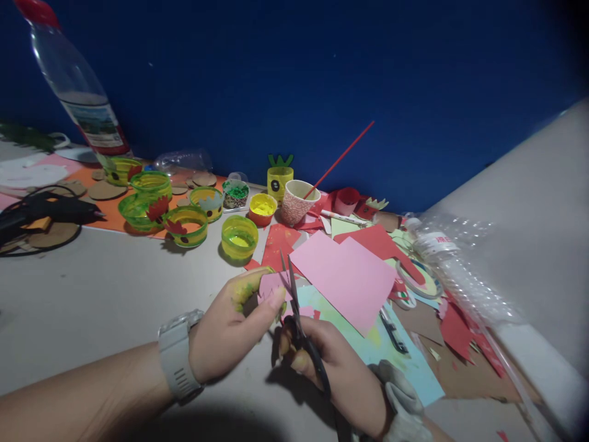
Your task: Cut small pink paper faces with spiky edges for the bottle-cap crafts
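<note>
Between its thumb and fingers, my left hand [237, 319] pinches a small piece of pink paper [272, 287] that has dark lines drawn on it. Green-yellow paint stains the fingers of that hand. My right hand [322, 353] grips black-handled scissors [294, 301], whose blades point up and stand slightly apart at the paper's right edge. Whether the blades touch the paper I cannot tell. A larger sheet of pink paper [345, 276] lies just beyond my right hand, over a light blue sheet [414, 374]. A green-painted cup [240, 240] stands beyond my left hand.
Several painted rings and cups line the back, near a yellow paint pot [262, 209] and a patterned cup [297, 205] holding a red stick. At left are a glue gun [50, 212] and a tilted bottle [83, 92]. Bubble wrap [478, 282] and paper scraps lie at right.
</note>
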Demonstrator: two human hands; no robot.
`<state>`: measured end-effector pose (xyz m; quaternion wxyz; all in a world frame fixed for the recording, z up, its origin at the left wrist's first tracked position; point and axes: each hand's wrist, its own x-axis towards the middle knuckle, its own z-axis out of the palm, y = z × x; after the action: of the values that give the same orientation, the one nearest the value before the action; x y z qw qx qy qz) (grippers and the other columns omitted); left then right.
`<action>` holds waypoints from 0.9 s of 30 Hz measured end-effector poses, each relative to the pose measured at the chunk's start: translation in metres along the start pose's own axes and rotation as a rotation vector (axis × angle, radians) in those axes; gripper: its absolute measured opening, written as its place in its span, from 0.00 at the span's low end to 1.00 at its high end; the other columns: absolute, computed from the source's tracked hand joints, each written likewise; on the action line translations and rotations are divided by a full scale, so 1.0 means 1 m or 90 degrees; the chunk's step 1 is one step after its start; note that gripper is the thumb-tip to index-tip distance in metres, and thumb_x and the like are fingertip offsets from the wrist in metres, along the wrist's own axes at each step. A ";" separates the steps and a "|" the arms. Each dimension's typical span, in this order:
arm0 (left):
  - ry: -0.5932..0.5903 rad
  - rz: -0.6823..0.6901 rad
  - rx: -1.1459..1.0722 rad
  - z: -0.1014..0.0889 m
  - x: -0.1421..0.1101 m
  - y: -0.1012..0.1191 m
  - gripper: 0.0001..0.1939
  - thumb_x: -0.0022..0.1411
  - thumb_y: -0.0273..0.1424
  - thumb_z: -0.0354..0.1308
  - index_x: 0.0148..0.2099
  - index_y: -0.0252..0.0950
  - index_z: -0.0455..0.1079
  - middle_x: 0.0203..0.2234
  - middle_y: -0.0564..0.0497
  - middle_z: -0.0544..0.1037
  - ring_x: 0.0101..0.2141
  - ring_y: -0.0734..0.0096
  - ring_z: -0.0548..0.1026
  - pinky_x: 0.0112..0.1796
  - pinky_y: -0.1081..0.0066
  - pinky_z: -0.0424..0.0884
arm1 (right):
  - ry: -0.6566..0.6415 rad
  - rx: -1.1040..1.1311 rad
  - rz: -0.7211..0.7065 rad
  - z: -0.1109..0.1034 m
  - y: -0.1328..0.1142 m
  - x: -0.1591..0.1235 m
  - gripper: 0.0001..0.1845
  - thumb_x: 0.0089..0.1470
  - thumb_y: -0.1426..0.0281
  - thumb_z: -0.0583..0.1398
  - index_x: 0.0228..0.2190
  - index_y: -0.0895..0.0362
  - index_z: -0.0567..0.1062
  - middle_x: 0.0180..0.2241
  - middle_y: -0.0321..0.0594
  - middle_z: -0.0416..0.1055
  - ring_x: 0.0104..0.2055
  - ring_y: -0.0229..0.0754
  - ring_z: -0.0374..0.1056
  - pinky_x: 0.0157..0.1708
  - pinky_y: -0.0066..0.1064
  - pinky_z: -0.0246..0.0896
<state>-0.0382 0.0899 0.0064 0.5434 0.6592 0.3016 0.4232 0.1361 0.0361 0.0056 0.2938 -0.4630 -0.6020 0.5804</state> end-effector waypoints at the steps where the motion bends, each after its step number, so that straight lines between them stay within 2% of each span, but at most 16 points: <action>1: 0.002 0.000 0.004 0.000 0.000 0.000 0.16 0.71 0.37 0.48 0.31 0.35 0.60 0.25 0.56 0.62 0.27 0.77 0.62 0.31 0.76 0.62 | -0.001 0.002 0.000 0.000 0.000 0.000 0.32 0.50 0.39 0.56 0.27 0.57 0.65 0.25 0.32 0.57 0.28 0.37 0.50 0.26 0.28 0.47; 27: -0.005 -0.013 0.016 0.000 -0.001 0.000 0.16 0.71 0.39 0.48 0.32 0.35 0.62 0.26 0.55 0.64 0.28 0.76 0.62 0.31 0.74 0.62 | -0.013 0.001 0.016 -0.001 -0.002 -0.001 0.32 0.50 0.39 0.56 0.28 0.57 0.66 0.24 0.32 0.60 0.27 0.37 0.53 0.27 0.27 0.50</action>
<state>-0.0388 0.0893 0.0065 0.5405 0.6643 0.3117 0.4115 0.1372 0.0364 0.0078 0.2810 -0.4643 -0.5985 0.5893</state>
